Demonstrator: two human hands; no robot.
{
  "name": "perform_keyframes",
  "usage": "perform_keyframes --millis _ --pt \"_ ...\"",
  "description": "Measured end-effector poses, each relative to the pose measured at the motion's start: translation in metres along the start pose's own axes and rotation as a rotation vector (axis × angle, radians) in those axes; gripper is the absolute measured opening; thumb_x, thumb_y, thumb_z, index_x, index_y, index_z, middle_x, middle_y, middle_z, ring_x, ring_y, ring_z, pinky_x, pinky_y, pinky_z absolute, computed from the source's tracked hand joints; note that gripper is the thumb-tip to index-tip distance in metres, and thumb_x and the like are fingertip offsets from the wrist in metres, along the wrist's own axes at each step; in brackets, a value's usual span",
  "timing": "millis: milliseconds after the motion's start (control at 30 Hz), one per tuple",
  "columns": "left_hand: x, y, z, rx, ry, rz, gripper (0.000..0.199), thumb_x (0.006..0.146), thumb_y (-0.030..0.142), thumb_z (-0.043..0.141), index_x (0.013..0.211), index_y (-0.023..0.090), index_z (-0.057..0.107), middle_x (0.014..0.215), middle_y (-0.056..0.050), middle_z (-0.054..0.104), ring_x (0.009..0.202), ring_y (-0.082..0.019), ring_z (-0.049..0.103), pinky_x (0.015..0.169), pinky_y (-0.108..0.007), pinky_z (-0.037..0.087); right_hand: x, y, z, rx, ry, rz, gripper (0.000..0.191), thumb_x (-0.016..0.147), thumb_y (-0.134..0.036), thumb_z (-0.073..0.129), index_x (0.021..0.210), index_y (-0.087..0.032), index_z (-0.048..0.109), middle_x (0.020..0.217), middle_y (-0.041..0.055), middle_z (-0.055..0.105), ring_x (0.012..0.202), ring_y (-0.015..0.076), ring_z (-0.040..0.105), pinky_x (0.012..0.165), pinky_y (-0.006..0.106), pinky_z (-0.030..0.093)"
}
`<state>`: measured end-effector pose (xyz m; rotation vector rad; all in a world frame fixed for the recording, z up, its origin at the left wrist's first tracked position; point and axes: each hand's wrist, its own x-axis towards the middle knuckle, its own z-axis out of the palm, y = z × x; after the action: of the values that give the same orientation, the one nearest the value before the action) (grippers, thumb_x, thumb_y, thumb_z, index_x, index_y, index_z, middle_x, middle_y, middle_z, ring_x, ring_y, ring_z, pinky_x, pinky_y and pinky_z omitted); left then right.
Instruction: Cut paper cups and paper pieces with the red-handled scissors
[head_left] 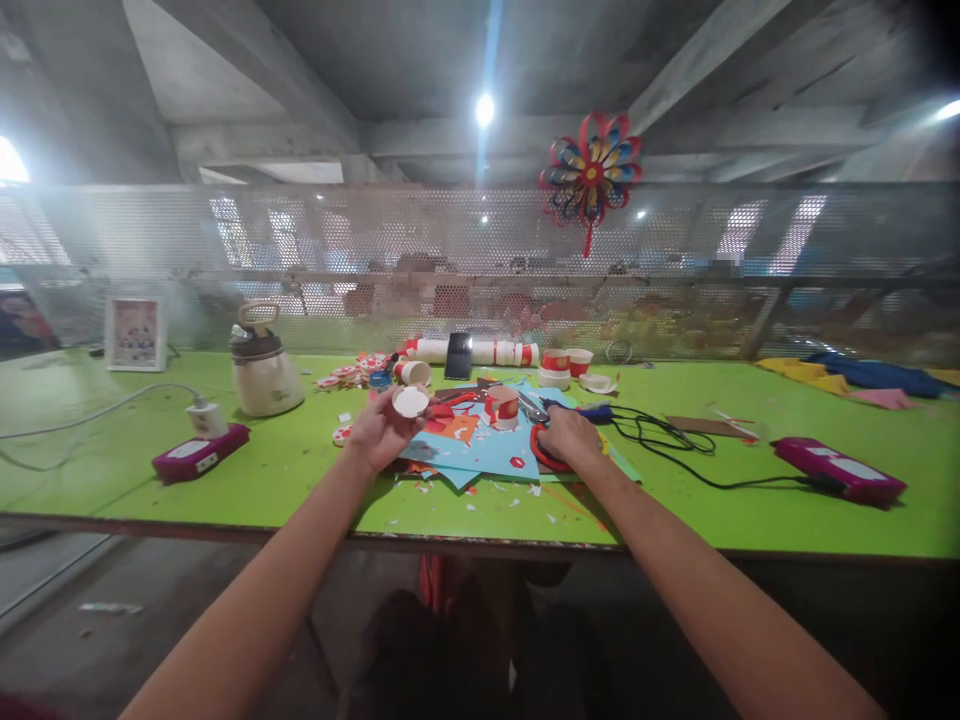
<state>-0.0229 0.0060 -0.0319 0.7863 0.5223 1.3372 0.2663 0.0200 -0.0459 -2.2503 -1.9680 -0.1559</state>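
Observation:
My left hand point(382, 430) is closed around a small white paper cup bottom point(411, 402), its round face turned up toward me. My right hand point(574, 437) is curled over a pair of scissors point(532, 407); grey blades point away to the left and a red handle loop shows beneath the fingers. Between the hands stands a cut red-and-white paper cup point(501, 408) on blue paper sheets point(499, 455). Orange paper point(454, 430) lies beside it. A blue glue gun point(596, 412) with a black cord rests just beyond my right hand.
Behind are a phone point(458, 356), a row of stacked cups point(480, 351) and more cut cups point(555, 368). A kettle-shaped flask point(266, 375) and a purple power strip point(201, 453) stand left. Another power strip point(838, 470) lies right, its cord running inward. Paper scraps litter the front.

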Motion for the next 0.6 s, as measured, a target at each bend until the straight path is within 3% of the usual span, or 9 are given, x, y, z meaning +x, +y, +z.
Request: perform_keyframes --millis 167,367,467,600 --pt "0.002 0.030 -0.017 0.075 0.191 0.042 0.033 0.092 0.016 0.031 0.109 0.007 0.059 0.083 -0.015 0.069 0.079 -0.023 0.069 0.053 -0.027 0.057 -0.004 -0.001 -0.006 -0.002 -0.053 0.009 0.029 0.093 -0.031 0.058 0.117 -0.016 0.058 0.118 0.0079 0.061 0.097 0.0212 0.063 0.082 0.042 0.053" --pt "-0.005 0.081 -0.052 0.302 0.399 0.094 0.029 0.095 0.020 0.036 0.104 0.006 0.060 0.097 -0.017 0.066 0.088 -0.022 0.067 0.064 -0.029 0.057 -0.002 0.001 -0.006 -0.021 -0.093 -0.006 0.028 0.093 -0.034 0.057 0.114 -0.016 0.060 0.115 0.0075 0.063 0.097 0.0212 0.063 0.083 0.042 0.052" --pt "-0.005 0.093 -0.070 0.481 0.506 0.091 0.028 0.091 0.029 0.053 0.114 0.013 0.057 0.109 -0.010 0.063 0.090 -0.020 0.064 0.074 -0.037 0.055 -0.002 0.001 -0.005 -0.028 -0.096 -0.011 0.028 0.093 -0.034 0.057 0.113 -0.015 0.060 0.115 0.0078 0.063 0.098 0.0213 0.063 0.084 0.042 0.052" --pt "-0.006 0.096 -0.093 0.775 0.612 0.134 0.034 0.089 0.032 0.056 0.120 0.016 0.055 0.119 -0.010 0.058 0.098 -0.022 0.061 0.081 -0.043 0.053 -0.004 0.000 -0.005 -0.033 -0.083 -0.015 0.027 0.093 -0.034 0.057 0.113 -0.015 0.060 0.114 0.0076 0.064 0.097 0.0210 0.064 0.083 0.042 0.052"
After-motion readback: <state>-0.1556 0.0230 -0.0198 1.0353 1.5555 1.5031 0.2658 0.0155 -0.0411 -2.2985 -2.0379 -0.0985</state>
